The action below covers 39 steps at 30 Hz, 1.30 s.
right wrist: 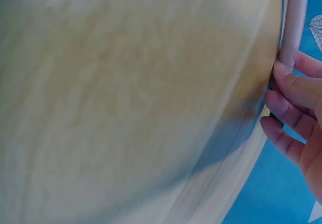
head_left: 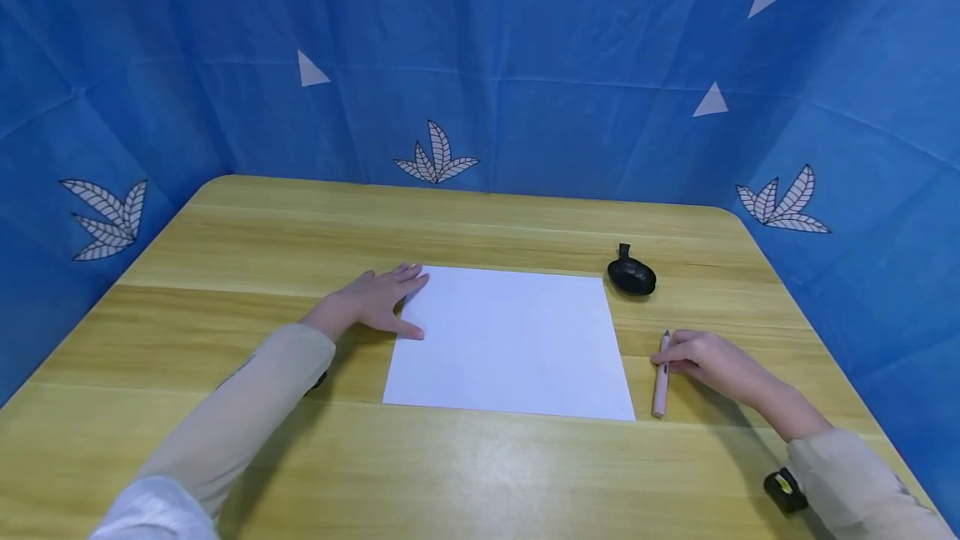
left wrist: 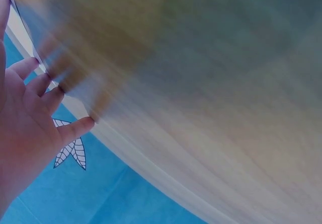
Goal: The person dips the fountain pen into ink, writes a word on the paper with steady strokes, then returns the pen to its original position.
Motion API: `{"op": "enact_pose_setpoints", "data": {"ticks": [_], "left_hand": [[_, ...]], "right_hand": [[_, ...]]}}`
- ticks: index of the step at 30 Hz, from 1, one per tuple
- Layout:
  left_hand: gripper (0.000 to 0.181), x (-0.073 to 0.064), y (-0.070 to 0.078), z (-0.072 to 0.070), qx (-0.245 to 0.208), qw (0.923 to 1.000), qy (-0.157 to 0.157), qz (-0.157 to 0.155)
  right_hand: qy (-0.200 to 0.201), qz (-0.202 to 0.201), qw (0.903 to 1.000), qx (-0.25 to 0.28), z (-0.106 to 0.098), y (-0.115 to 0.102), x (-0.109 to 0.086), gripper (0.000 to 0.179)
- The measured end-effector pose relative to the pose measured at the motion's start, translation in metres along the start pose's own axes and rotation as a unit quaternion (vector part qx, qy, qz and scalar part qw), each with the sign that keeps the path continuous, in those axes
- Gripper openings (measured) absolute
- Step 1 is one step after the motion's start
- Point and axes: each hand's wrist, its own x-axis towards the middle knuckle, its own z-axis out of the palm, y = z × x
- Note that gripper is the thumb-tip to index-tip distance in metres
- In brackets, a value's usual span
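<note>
A sheet of white paper [head_left: 510, 344] lies flat on the table. My left hand [head_left: 384, 300] rests over its upper left edge, fingers spread and thumb out on the sheet; the left wrist view shows that hand's fingertips [left wrist: 92, 119] down at the surface. To the right of the paper, my right hand [head_left: 703, 361] pinches a thick pale pencil [head_left: 661, 390] between thumb and fingers. Its dark bluish tip points toward the far side of the table. In the right wrist view the pale barrel [right wrist: 296, 20] rises from between the thumb and fingers.
A glossy black oval object with a short tab [head_left: 632, 276] sits just beyond the paper's upper right corner. The wooden table [head_left: 480, 473] has rounded far corners. Blue patterned cloth [head_left: 525, 65] hangs behind it and along both sides.
</note>
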Motion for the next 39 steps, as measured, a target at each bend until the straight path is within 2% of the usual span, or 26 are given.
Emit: {"op": "enact_pose_setpoints", "data": {"ticks": [5, 7, 10, 15, 18, 21, 24, 26, 29, 34, 36, 39], "left_hand": [[0.1, 0.0005, 0.0001, 0.0008, 0.002, 1.0, 0.0, -0.001], [0.1, 0.0002, 0.0009, 0.0007, 0.003, 1.0, -0.001, -0.001], [0.099, -0.0006, 0.0019, 0.0002, 0.002, 1.0, 0.0, 0.001], [0.099, -0.002, 0.0036, -0.002, 0.004, 1.0, 0.001, 0.0], [0.098, -0.0024, 0.0039, -0.0024, 0.005, 1.0, 0.0, 0.0], [0.098, -0.0024, 0.0036, -0.0023, 0.005, 1.0, 0.001, 0.001], [0.099, -0.0026, 0.0031, -0.0025, 0.007, 1.0, 0.002, 0.0], [0.099, -0.0027, 0.0027, -0.0027, 0.008, 1.0, 0.001, -0.001], [0.099, -0.0031, 0.0025, -0.003, 0.008, 1.0, 0.0, -0.002], [0.099, -0.0034, 0.0017, -0.002, 0.005, 1.0, -0.001, -0.002], [0.099, -0.0031, 0.0013, -0.0011, 0.005, 1.0, -0.002, -0.002], [0.099, -0.0025, 0.0008, 0.0001, 0.005, 1.0, 0.001, 0.0]], "right_hand": [[0.01, 0.001, 0.9999, 0.002, 0.0026, 0.0003, 0.0009, 0.025], [0.028, 0.0, 0.9996, 0.011, 0.0043, 0.0014, 0.0003, 0.026], [0.076, -0.018, 0.9966, 0.028, 0.0069, 0.0035, 0.0, 0.03], [0.156, -0.05, 0.9856, 0.04, 0.0075, 0.0042, 0.0017, 0.039], [0.179, -0.033, 0.9824, 0.04, 0.0063, 0.003, 0.0016, 0.042], [0.196, 0.003, 0.9789, 0.056, 0.0057, 0.0015, 0.0006, 0.04], [0.207, 0.026, 0.9715, 0.113, 0.005, -0.0005, -0.0009, 0.036], [0.212, 0.028, 0.9635, 0.161, 0.0041, -0.002, -0.0015, 0.033], [0.217, 0.023, 0.9463, 0.238, 0.0033, -0.0031, -0.0008, 0.029], [0.228, 0.018, 0.9202, 0.318, 0.0035, -0.0032, 0.002, 0.023], [0.229, 0.021, 0.9049, 0.358, 0.004, -0.0035, 0.002, 0.019], [0.239, 0.023, 0.8734, 0.424, 0.0091, 0.0021, 0.0003, 0.019]]}}
